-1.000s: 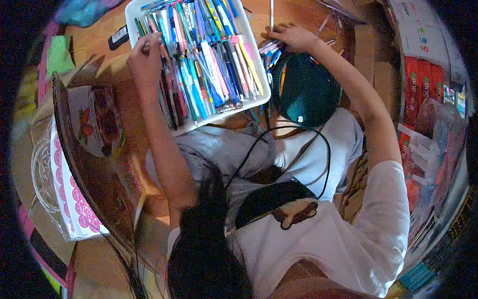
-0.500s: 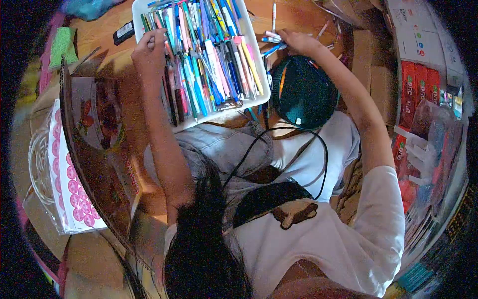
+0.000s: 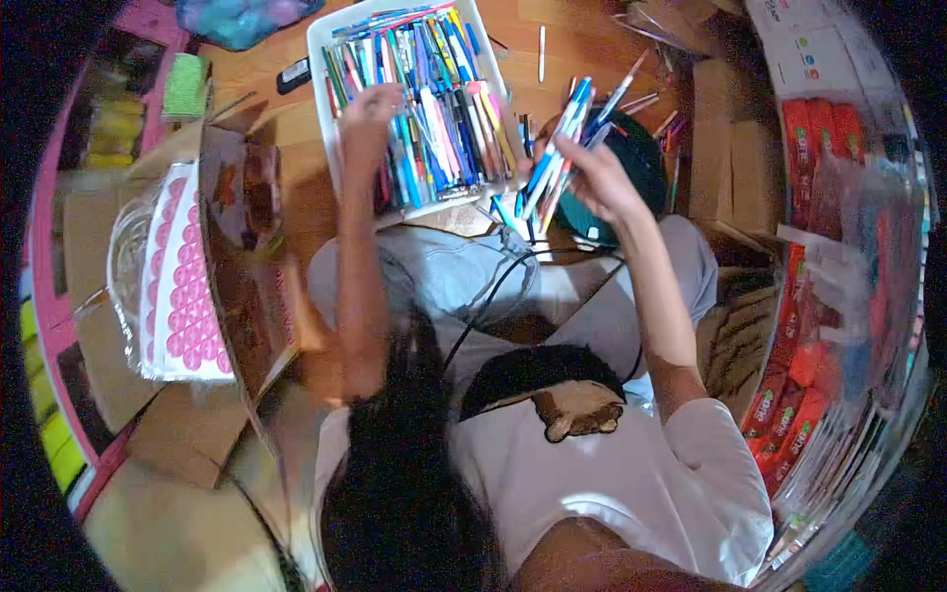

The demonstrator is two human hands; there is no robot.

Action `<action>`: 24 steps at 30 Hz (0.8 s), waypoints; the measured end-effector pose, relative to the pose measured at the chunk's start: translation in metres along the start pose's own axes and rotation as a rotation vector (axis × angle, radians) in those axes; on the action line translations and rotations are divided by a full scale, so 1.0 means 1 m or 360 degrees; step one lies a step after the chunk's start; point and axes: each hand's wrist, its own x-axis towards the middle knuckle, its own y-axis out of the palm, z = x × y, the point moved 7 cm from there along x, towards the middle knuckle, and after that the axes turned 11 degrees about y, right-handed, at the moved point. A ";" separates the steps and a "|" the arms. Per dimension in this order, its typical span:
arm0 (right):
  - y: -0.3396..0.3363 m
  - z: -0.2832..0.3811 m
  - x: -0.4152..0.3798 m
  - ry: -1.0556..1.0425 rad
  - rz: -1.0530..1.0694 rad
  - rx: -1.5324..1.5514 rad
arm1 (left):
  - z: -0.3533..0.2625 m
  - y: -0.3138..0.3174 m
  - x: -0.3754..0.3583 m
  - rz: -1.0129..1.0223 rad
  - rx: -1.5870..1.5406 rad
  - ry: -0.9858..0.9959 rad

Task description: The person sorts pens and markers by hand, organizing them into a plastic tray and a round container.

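A white tray [image 3: 324, 87] full of many pens and markers lies on the wooden floor at the top centre. Over the tray's left part is my left hand [image 3: 373, 107], blurred, its fingers bent above the pens; whether it holds one cannot be made out. To the right of the tray, my right hand [image 3: 600, 180] is closed on a bunch of pens [image 3: 564, 128], mostly blue and white, pointing upward. Behind that hand sits a round dark green container [image 3: 636, 163], partly covered by the hand and pens.
Loose pens lie on the floor around the green container, and a white pen [image 3: 542, 54] lies above it. A cardboard box [image 3: 232, 207] and pink-dotted sheets [image 3: 197, 306] are at the left. Red packages [image 3: 814, 148] line the right. A black cable crosses the lap.
My right hand has come down and toward me, and now lifts a bunch of pens. My left hand has moved over the pens from the tray's left side. The view has shifted.
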 end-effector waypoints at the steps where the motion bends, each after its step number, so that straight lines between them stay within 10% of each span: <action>1: 0.015 -0.007 -0.012 0.0102 0.0072 0.0053 | -0.023 0.015 -0.013 0.0082 0.0026 0.0071; 9: 0.012 -0.057 -0.027 -0.0005 0.0061 -0.0163 | -0.096 0.119 -0.105 0.0852 -0.0211 -0.0221; 20: -0.015 -0.087 -0.017 -0.0239 -0.0044 -0.0481 | -0.087 0.112 -0.116 0.0535 0.0412 0.0185; 24: -0.018 -0.084 -0.022 -0.0202 -0.0153 -0.0561 | -0.073 0.107 -0.118 0.0655 0.0473 -0.0115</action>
